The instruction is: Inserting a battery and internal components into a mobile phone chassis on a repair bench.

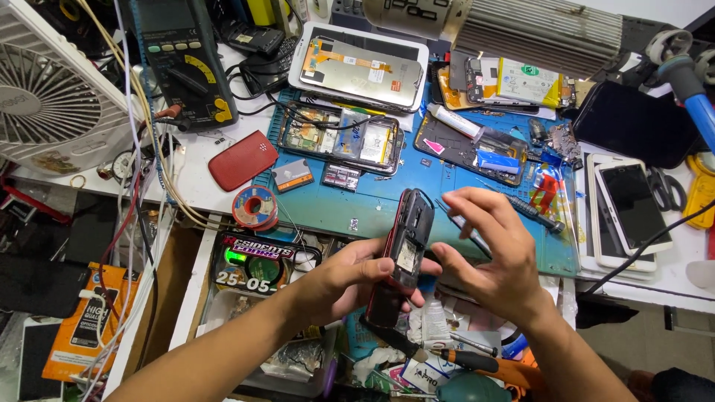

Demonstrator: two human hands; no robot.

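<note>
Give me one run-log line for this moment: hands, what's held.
left hand: grips opened red phone upright | right hand: fingers on phone edge, holds thin tool | below: blue mat

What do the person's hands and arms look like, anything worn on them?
Both forearms are bare, with no sleeves in view. The left hand and the right hand wear no gloves, and no rings, watch or bracelets show. The fingernails look short and unpainted.

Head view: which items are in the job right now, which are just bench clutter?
In hand:
- open phone, back off, gripped by left hand
- thin tool in right hand, beside the phone

Lying about:
- red cover
- multimeter
- solder reel
- fan
- white phones
- scissors
</note>
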